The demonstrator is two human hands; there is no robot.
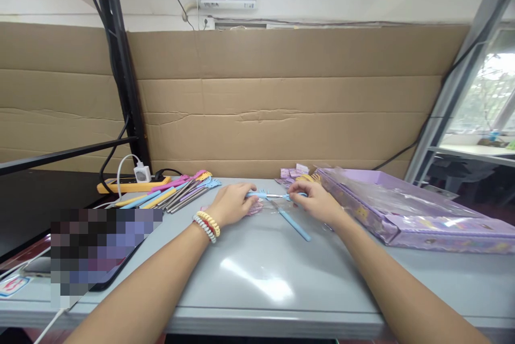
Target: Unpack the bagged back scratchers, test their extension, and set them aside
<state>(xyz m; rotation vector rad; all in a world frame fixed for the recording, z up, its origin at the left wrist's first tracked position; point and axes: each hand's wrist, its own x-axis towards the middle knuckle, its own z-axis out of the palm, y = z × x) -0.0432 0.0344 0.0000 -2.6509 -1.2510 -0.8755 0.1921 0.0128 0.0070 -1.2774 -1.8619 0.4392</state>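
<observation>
My left hand [233,204], with coiled bands round its wrist, is closed on the blue handle of a back scratcher [274,196]. Its short metal rod runs level between my hands, above the table. At the other end, my right hand [308,199] pinches the blue tip, partly hidden by the fingers. Just below lies a second blue back scratcher [295,226], slanting on the table. Clear wrappers and small pink-printed pieces [254,207] lie beside my left hand. To the left rests a pile of back scratchers [181,194] with pink, blue, yellow and purple parts and metal rods.
A purple box [388,231] with clear plastic inside stands on the right. Small purple packets [292,172] lie at the back. On the left are a yellow power strip [120,188], a white charger [142,173] and a blurred-out device [104,250]. Cardboard [289,97] walls the back of the grey table [322,285].
</observation>
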